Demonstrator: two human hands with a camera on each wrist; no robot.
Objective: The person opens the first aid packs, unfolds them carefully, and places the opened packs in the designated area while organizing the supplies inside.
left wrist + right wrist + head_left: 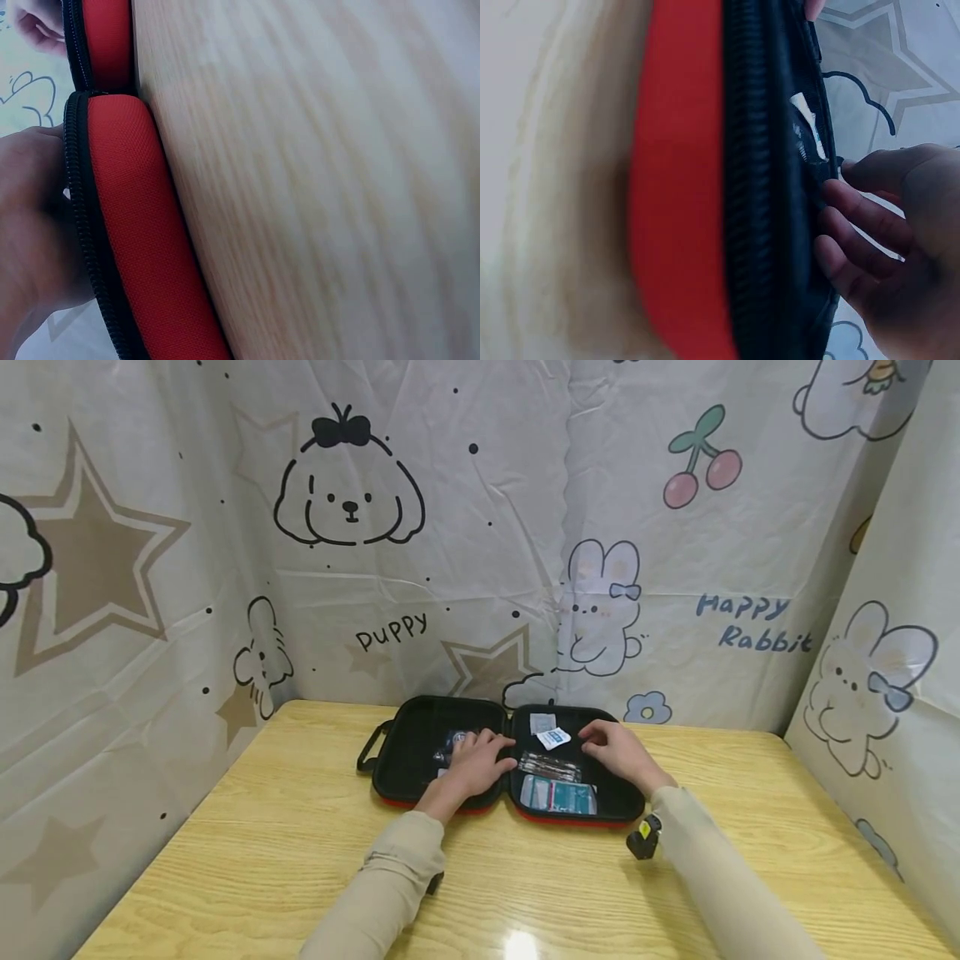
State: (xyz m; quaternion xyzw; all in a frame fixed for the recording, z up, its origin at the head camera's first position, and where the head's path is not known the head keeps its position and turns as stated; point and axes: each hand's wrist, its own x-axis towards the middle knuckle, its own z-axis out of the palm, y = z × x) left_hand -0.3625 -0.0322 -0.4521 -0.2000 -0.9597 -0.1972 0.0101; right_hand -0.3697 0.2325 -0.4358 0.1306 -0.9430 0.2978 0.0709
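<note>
An unfolded red and black zip case (384,752) lies on the table, both halves facing up. My left hand (477,762) is over its left half, fingers extended toward the hinge, partly covering dark packets (441,756). Over the right half is my right hand (617,748), its fingers loosely bent with nothing visible between them. Beside that hand lie a white and blue packet (553,739) and a pale sachet (542,722). Nearer the front are clear-wrapped thin items (550,767) and a teal packet (561,795). In the left wrist view, the case's red wall (142,225) hides the fingertips.
The wooden table (300,860) extends around the case. A patterned curtain (480,527) hangs close behind it and along both sides. A black carry handle (369,747) sticks out from the case's left side.
</note>
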